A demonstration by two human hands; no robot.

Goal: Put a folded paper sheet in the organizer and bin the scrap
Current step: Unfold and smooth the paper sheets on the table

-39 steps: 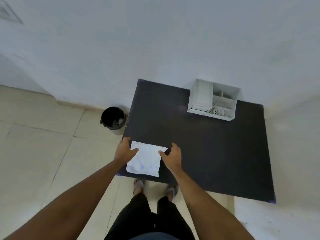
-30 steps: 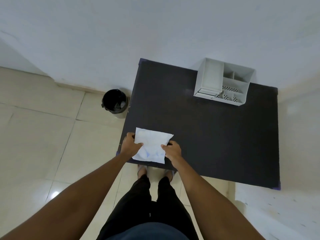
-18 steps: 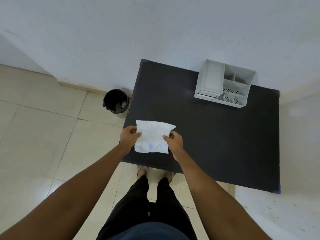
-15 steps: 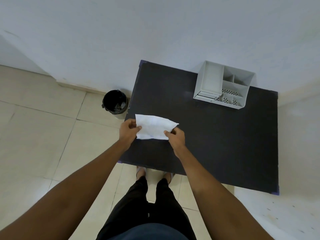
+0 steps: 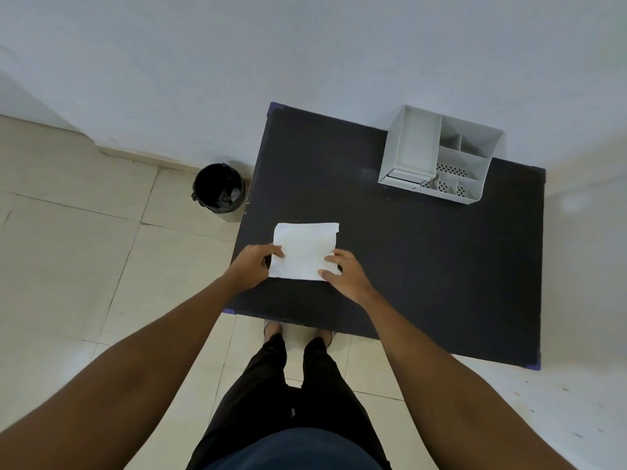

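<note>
A white, slightly crumpled paper sheet (image 5: pixel 305 250) lies flat on the black table (image 5: pixel 424 259) near its front left part. My left hand (image 5: pixel 252 266) grips the sheet's lower left edge. My right hand (image 5: pixel 344 273) grips its lower right corner, thumb on top. The grey desk organizer (image 5: pixel 437 157) with several compartments stands at the table's back right, against the wall. A black-lined bin (image 5: pixel 220 191) stands on the floor just left of the table.
The table stands in a corner, with white walls behind it and to its right. Beige tiled floor (image 5: pixel 84 249) spreads to the left. My legs and feet stand at the table's front edge.
Both hands lifted the sheet off the table, folded it away from me, and now it lies flat on the table again, a little farther back.
</note>
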